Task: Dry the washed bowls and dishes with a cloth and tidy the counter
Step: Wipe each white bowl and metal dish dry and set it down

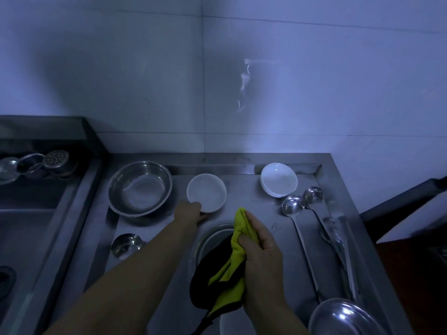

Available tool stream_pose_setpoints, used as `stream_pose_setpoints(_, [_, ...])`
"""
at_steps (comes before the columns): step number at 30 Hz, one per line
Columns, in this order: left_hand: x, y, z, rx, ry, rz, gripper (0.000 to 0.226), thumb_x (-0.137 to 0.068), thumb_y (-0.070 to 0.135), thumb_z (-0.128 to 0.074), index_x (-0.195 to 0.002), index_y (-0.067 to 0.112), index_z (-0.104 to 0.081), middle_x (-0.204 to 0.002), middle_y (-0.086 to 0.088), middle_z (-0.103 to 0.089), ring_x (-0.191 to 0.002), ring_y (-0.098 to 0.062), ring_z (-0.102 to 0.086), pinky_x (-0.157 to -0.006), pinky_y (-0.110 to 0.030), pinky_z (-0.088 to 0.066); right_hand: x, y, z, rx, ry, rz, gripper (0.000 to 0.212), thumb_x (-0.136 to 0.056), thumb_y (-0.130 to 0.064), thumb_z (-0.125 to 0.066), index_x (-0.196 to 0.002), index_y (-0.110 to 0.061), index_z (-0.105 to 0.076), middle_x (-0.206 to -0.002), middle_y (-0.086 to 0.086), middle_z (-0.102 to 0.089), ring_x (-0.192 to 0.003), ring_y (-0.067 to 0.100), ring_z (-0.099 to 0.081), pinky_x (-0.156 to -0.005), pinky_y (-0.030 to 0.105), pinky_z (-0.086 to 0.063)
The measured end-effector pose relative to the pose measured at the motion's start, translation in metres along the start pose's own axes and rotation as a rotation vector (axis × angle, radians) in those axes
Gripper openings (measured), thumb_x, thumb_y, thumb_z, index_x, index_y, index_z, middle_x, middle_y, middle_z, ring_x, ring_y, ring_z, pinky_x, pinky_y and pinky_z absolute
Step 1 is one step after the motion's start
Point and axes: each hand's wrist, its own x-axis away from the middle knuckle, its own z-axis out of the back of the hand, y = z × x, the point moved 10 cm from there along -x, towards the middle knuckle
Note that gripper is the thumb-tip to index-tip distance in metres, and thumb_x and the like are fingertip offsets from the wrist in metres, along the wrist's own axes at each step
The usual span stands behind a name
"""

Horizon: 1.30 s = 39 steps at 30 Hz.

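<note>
Left hand (191, 211) stretched forward, fingers on near rim of white bowl (206, 192); whether gripped or just touching, cannot tell. Right hand (262, 257) clenched round yellow-green and black cloth (232, 269), held over round hole (212, 238) in steel counter (266, 213). Steel basin (140, 188) just left of bowl. Second white bowl (278, 179) tilted at back right. Two ladles (294, 205) and tongs (338, 235) lie along my right. Small steel cup (127, 245) near left. Sink (29, 213) far left. No readable writing.
</note>
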Motion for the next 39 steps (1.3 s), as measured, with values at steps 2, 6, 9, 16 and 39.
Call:
stream_pose_setpoints(2, [0.017,-0.002,0.011,-0.004,-0.010,-0.008,0.029,-0.086,-0.011,-0.046,-0.114,-0.007,-0.049,-0.100,-0.021,-0.051,-0.090,-0.034,-0.054,-0.055,-0.037,-0.056,0.004,-0.005,0.001,0.011,-0.016,0.015,0.045,-0.087,0.010,-0.051,-0.106,-0.026,-0.070,-0.094,-0.012,-0.074,-0.076,0.003,-0.068,-0.059,0.015,-0.052])
stream_pose_setpoints(6, [0.055,-0.006,0.067,-0.149,0.022,-0.084,0.034,-0.069,0.002,-0.061,-0.102,-0.006,-0.055,-0.101,-0.023,-0.059,-0.090,-0.033,-0.058,-0.071,-0.043,-0.053,0.018,-0.011,-0.006,0.042,-0.091,0.035,0.045,-0.086,0.010,-0.053,-0.106,-0.027,-0.071,-0.098,-0.012,-0.074,-0.085,0.004,-0.069,-0.063,0.015,-0.053])
stream_pose_setpoints(9, [0.089,-0.015,0.106,-0.040,-0.058,-0.110,0.027,-0.062,0.000,-0.059,-0.086,0.011,-0.054,-0.094,-0.014,-0.057,-0.086,-0.029,-0.058,-0.066,-0.042,-0.058,0.032,-0.012,-0.010,0.093,-0.127,0.050,0.044,-0.087,0.007,-0.054,-0.108,-0.028,-0.070,-0.101,-0.011,-0.073,-0.089,0.006,-0.069,-0.068,0.018,-0.055])
stream_pose_setpoints(16, [0.170,-0.010,0.211,-0.310,-0.068,-0.303,0.042,-0.051,0.021,-0.076,-0.091,0.025,-0.062,-0.092,-0.005,-0.064,-0.080,-0.017,-0.063,-0.060,-0.024,-0.051,0.086,-0.005,-0.033,0.191,-0.210,0.088,0.045,-0.085,0.010,-0.055,-0.109,-0.025,-0.070,-0.095,-0.013,-0.074,-0.082,0.003,-0.068,-0.070,0.018,-0.055])
stream_pose_setpoints(39, [0.390,0.081,0.346,-0.455,0.306,-1.120,0.025,-0.069,0.050,-0.037,-0.089,0.038,-0.046,-0.071,0.015,-0.054,-0.077,0.006,-0.052,-0.049,-0.012,-0.030,0.354,-0.020,-0.188,1.124,-0.394,1.792,0.044,-0.087,-0.021,-0.060,-0.128,-0.008,-0.059,-0.138,0.012,-0.053,-0.135,0.026,-0.041,-0.114,0.045,-0.030])
